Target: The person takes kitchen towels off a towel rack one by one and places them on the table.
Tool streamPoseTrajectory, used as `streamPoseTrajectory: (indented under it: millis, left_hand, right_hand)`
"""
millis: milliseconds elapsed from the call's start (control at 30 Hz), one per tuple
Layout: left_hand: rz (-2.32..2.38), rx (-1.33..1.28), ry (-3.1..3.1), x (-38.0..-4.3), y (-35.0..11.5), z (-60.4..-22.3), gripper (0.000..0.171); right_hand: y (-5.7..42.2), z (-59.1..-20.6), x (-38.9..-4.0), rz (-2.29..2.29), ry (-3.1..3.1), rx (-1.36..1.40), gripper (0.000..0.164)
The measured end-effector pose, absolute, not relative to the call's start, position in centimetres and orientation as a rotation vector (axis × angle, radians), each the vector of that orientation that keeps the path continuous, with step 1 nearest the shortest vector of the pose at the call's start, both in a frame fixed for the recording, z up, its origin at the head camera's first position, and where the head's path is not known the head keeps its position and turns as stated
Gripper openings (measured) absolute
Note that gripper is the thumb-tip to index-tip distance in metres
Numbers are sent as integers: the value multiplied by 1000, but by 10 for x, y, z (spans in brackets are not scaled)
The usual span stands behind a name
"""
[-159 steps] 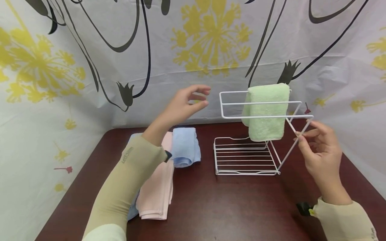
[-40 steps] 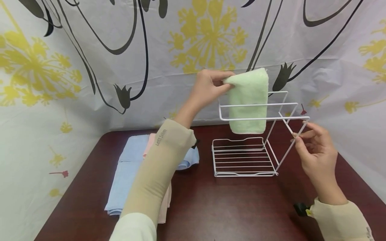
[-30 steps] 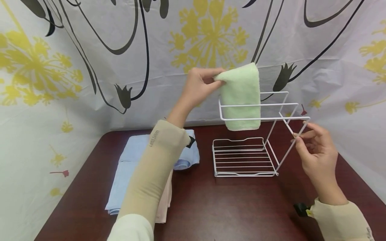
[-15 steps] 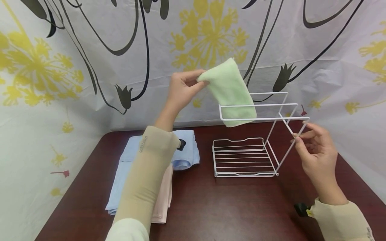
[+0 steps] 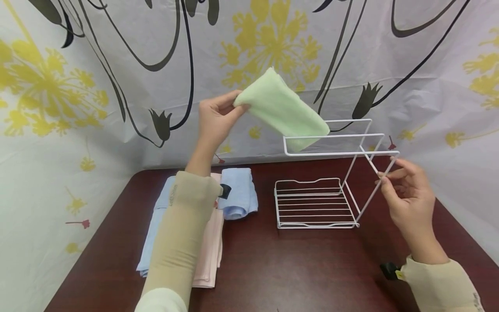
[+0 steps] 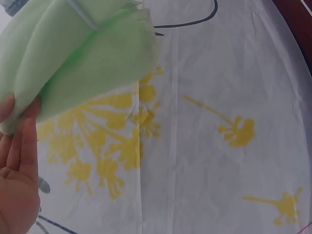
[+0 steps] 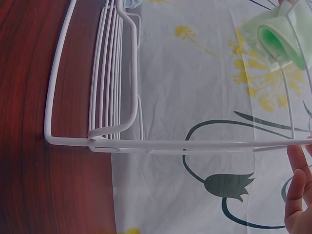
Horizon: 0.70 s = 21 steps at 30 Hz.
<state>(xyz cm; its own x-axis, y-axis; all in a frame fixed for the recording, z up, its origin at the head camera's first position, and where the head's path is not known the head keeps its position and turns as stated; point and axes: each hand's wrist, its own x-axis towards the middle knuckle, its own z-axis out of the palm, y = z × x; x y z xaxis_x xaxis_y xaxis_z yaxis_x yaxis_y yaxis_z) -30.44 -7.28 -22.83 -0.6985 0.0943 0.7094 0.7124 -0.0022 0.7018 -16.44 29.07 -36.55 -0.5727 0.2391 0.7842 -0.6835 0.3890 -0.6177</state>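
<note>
In the head view my left hand (image 5: pixel 216 119) pinches one corner of a light green towel (image 5: pixel 280 104) between thumb and fingers. Folded over, the towel slants down to the left end of the rear top bar of a white wire rack (image 5: pixel 343 154). The left wrist view shows a bar end inside the fold of the towel (image 6: pixel 102 58). On the rack's right side, thumb and fingers of my right hand (image 5: pixel 413 195) pinch a slanted side bar. That hand (image 7: pixel 300 190) is partly cut off in the right wrist view.
Left of the rack, a rolled light blue towel (image 5: pixel 238 195) lies beside folded pink (image 5: pixel 208 255) and light blue (image 5: pixel 150 242) towels, partly covered by my left sleeve. All stand on a dark red-brown table (image 5: pixel 296 268). A patterned curtain (image 5: pixel 132 86) hangs behind.
My left hand, at first apart from the towel, has gripped it and drawn it leftward along the rear bar, lifting its corner so it slants. The right hand keeps its hold on the rack.
</note>
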Motion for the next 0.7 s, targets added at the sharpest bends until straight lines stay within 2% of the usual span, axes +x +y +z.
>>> streamPoseTrajectory:
  millis: [700]
  left_hand:
    - [-1752, -696, -1640, -292, -111, -225, 24]
  right_hand:
    - [290, -367, -165, 1329, -1759, 393, 46]
